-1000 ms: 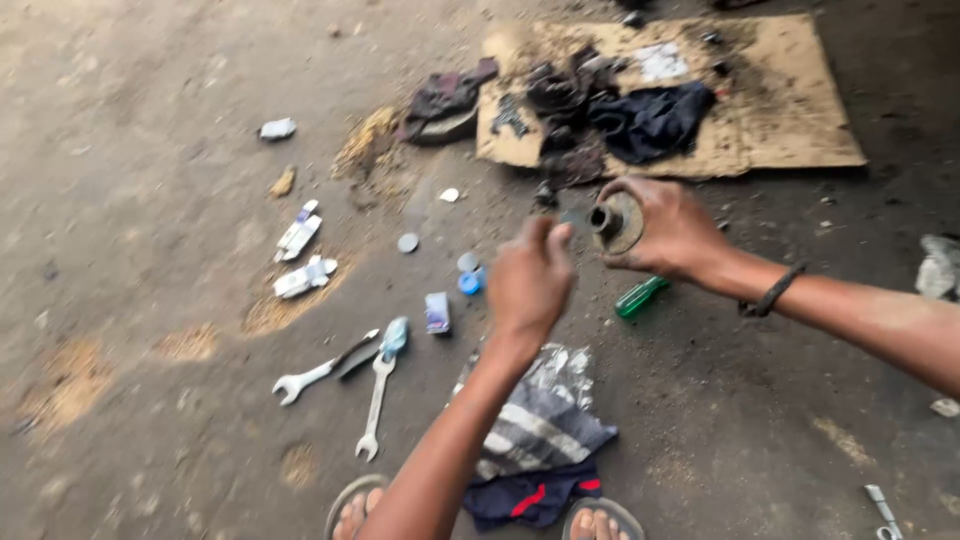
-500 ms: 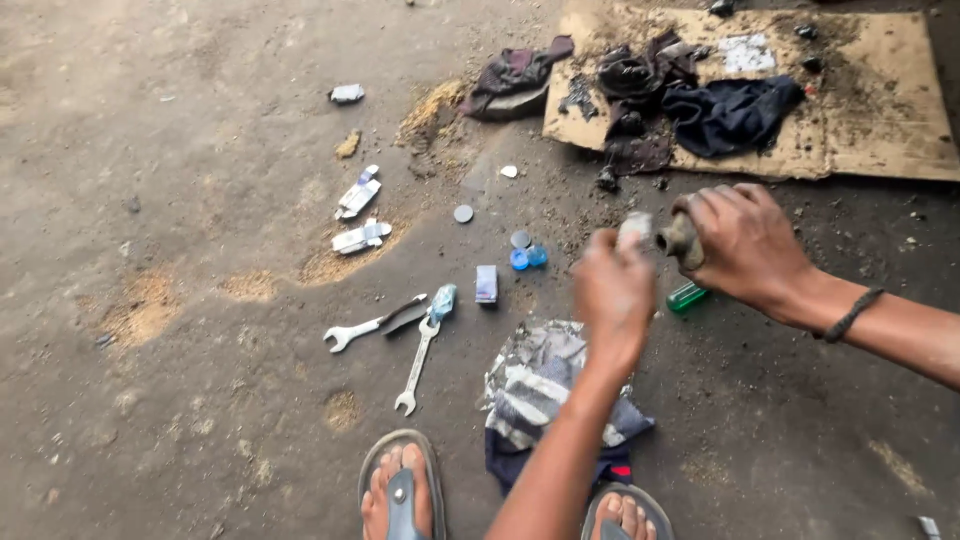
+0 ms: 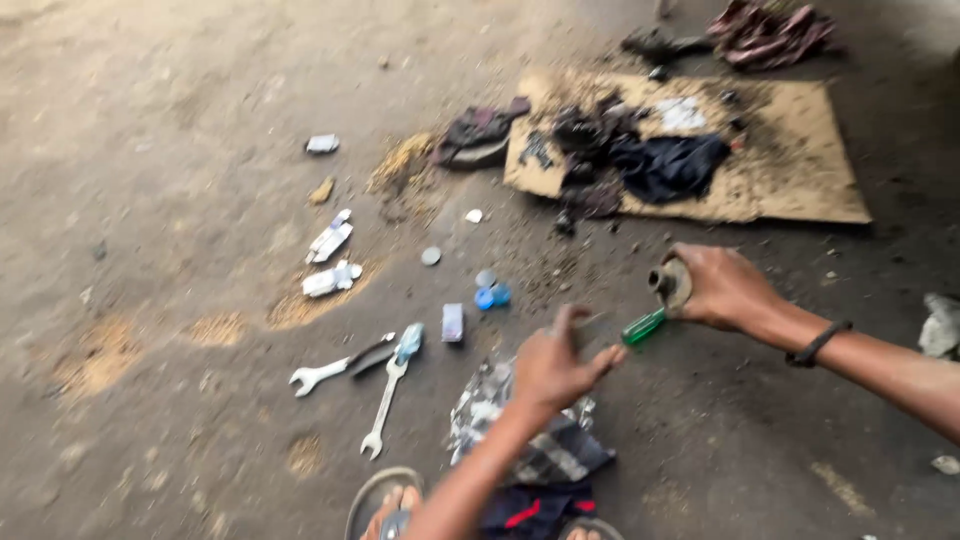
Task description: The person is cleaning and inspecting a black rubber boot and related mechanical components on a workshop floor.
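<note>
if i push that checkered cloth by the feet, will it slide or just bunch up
The checkered cloth lies crumpled in soft folds, so it would probably bunch rather than slide whole. It looks light and floppy, likely to sag if lifted. The rough concrete floor would probably drag on it.
</note>
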